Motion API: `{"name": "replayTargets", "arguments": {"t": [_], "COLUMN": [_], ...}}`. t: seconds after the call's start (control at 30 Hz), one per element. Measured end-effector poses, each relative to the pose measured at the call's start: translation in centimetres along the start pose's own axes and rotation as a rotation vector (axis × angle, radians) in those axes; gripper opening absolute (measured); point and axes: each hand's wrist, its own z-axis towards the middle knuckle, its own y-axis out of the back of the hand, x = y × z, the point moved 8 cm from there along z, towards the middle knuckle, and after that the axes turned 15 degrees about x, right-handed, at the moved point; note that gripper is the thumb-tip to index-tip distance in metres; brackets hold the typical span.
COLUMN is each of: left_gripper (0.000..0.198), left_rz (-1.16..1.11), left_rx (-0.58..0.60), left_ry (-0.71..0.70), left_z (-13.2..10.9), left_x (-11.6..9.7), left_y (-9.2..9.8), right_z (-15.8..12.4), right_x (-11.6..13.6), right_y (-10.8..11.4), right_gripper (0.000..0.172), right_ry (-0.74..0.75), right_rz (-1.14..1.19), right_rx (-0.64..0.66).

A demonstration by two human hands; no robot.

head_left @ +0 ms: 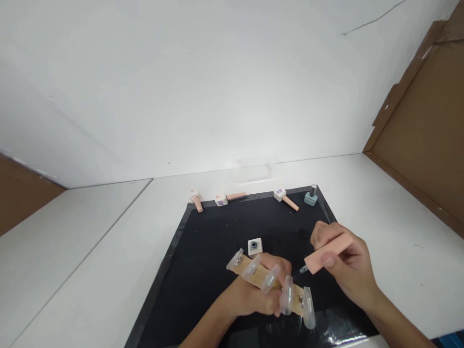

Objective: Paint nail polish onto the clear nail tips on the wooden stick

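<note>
My left hand (pixel 250 296) is closed around a wooden strip (pixel 258 279) that carries several clear false nails (pixel 287 296) along its length. The strip slants down to the right. My right hand (pixel 358 275) pinches a nail polish brush by its peach cap (pixel 328 252). Its dark-tipped bristle end (pixel 303 269) points left, close to the false nails; I cannot tell if it touches one. Just beyond my left hand, an uncapped white nail polish bottle (pixel 255 247) stands upright, its dark neck showing.
A black mat (pixel 206 246) lies on the white table (pixel 94 261). Along its far edge lie peach-capped bottles (pixel 221 199), with a blue-grey bottle (pixel 311 197) upright at the right. A clear tray (pixel 253 173) is behind. Cardboard (pixel 420 116) and a white wall (pixel 217 87) surround the table.
</note>
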Motion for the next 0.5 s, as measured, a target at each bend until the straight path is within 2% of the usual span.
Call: {"name": "replayTargets", "arguments": {"t": [0.13,0.23,0.5], "left_gripper": [0.024,0.024,0.020], "left_rz": [0.029,0.065,0.132], "left_rx": [0.012,0.003,-0.004], "left_ry": [-0.002,0.017,-0.009], "left_z": [0.2,0.3,0.2], "left_x": [-0.5,-0.6,-0.7], "left_y": [-0.2,-0.1,0.1], "right_z": [0.2,0.5,0.5], "right_x": [0.0,0.6,1.4], "right_y": [-1.0,-1.7,-1.3], "right_gripper": [0.024,0.027,0.025], "right_ry": [-0.004,0.005,0.069], "right_rz": [0.091,0.050,-0.117], "right_rx": [0.126,0.192,0.145]}}
